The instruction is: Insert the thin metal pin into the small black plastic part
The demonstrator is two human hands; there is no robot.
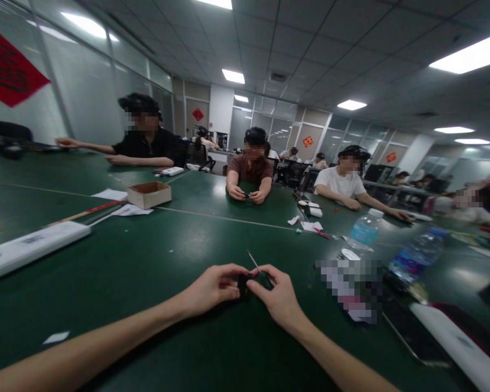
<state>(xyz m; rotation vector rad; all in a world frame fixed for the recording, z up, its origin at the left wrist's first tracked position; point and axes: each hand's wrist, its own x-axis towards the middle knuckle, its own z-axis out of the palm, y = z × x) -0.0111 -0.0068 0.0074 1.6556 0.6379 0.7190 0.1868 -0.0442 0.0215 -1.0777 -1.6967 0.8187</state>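
Note:
Over the green tabletop point(196, 239), my two hands meet close together near the middle. My left hand point(216, 287) is closed in a pinch on a small black piece point(243, 284), whose kind I cannot make out. A thin pointed metal tool point(253, 260) sticks up and leftward out of my right hand point(276, 294); its darker lower part lies under the fingers. The thumb and index finger of my right hand also reach the black piece, and the fingers partly cover it.
An open cardboard box point(149, 196) and a long white device point(36, 247) lie left. On the right are a water bottle point(365, 231), a second bottle point(418, 256), a phone point(414, 332) and another white device point(457, 345). Several people sit around, one person point(251, 169) directly opposite.

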